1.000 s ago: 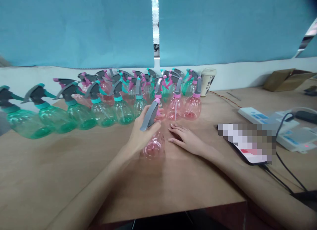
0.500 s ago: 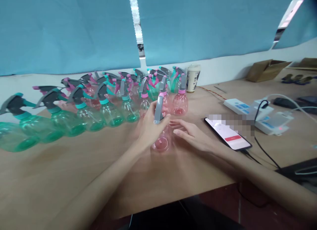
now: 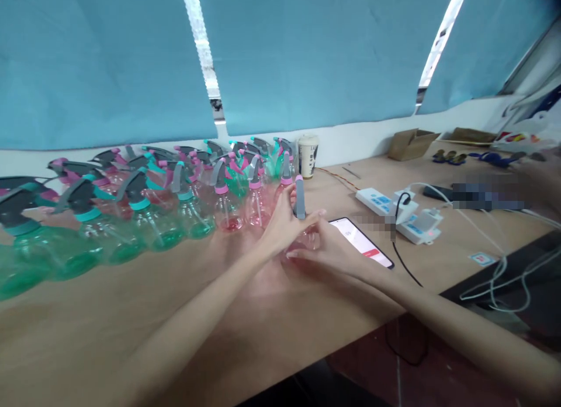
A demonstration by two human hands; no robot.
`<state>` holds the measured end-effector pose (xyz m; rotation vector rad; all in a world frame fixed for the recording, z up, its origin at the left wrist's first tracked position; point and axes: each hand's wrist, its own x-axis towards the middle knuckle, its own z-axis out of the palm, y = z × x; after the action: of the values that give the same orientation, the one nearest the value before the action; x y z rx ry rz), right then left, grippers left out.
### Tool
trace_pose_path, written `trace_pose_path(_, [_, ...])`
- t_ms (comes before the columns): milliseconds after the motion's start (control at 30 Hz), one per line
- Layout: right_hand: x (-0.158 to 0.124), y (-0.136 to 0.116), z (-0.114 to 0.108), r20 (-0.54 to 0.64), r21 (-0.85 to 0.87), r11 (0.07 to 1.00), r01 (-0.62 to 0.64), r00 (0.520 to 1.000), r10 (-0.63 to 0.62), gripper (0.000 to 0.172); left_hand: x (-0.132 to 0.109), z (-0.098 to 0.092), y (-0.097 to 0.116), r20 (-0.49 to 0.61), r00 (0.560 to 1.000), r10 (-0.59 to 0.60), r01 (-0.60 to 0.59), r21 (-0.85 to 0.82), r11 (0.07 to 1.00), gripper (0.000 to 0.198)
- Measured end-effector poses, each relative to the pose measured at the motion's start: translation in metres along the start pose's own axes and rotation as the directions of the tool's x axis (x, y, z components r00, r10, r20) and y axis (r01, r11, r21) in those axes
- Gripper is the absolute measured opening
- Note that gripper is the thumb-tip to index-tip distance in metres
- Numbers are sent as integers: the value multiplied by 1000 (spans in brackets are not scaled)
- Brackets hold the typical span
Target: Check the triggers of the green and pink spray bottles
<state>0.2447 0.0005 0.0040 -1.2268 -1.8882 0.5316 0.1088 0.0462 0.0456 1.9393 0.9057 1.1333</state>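
- L hand (image 3: pixel 284 223): 1, closed round neck & trigger head of a pink spray bottle; thumb pointing to R side.
- R hand (image 3: pixel 332 243): 1, curled round lower body of same bottle; thumb across front, fingers at far side (partly hidden).
- Pink spray bottle (image 3: pixel 300 201): 1, see-through body, grey lever, pink nozzle; approx. upright, btwn both hands, in front of the R end of the bottle rows. Base mostly covered; can't tell if it touches the table (image 3: pixel 175 319).
- Pink-collared bottles (image 3: pixel 228 211): 3 in front row, standing; rightmost partly behind L hand.
- Green bottles (image 3: pixel 158 227): several, front row, L of the pink; teal collars, grey levers. More bottles, mixed colours, packed behind (exact qty unclear).
- Paper cup (image 3: pixel 308 157): 1, cream w/ dark print, lidded, by R end of rows.
- Phone (image 3: pixel 360 242): 1, lit screen, red button, just beyond R hand.
- Power strip (image 3: pixel 377 201): white, w/ plugs, past phone.
- Cardboard box (image 3: pixel 411 145): 1, open, rear R, near wall.
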Motion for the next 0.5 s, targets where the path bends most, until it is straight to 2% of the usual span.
trace_pose_path(133, [10,10,-21,-29,-4,997,-78,997,77,60,-13,-10,-14,40,996,-76,76,-5,997,86])
trace_pose_path(200, [16,26,-33,-93,-17,993,-116,989,114,60,-29,-17,-26,47,995,-86,82,77,994,76])
trace_pose_path(300, [33,59,-49,-206,-102,991,-87,976,64,64,-53,-26,-44,78,993,-90,65,283,957,64])
trace_pose_path(400, [54,88,-59,-226,-113,990,-81,973,54,67,-69,-31,-53,150,982,-118,43,427,903,55])
trace_pose_path(500, [73,103,-57,-208,-103,991,-89,976,66,63,-75,-31,-55,205,973,-109,-8,499,866,51])
